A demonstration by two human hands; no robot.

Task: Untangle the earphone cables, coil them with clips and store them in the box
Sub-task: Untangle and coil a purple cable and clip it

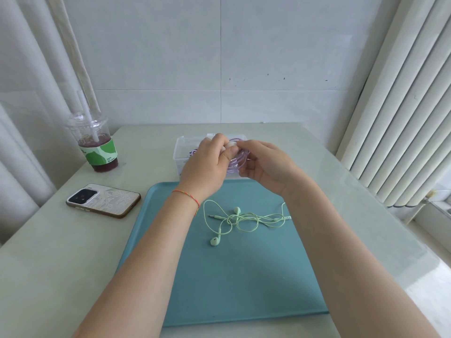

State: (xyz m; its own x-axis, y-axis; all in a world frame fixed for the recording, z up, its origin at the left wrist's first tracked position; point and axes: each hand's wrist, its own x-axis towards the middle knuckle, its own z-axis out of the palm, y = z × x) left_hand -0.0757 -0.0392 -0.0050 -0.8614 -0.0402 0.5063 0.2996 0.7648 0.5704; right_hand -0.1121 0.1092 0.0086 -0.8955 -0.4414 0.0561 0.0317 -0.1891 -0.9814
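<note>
Teal and smooth, the flat rectangular plastic tray (244, 276) fills the near table, both bare forearms reaching across it. On its far half lies the mint-green wired earphone set (241, 219), thin rubbery cable looped over itself in a loose knot, one glossy bud near, one beyond, the metal plug pointing left. Left of the tray, a smartphone in a pale patterned case (103, 200) sits face down on the pale glossy stone-look tabletop (48, 252). Up above the tray's far edge, the left hand (207, 162), a braided orange string bracelet (186, 197) at the wrist, pinches a small white clip (230, 145) against the coiled lilac earphone cable (238, 162); the right hand (266, 162) curls round that coil's other side. Both hands block much of the clear plastic storage box (181, 152) just behind. Far left stands a domed clear plastic cup of dark red drink (97, 147), straw upright.
</note>
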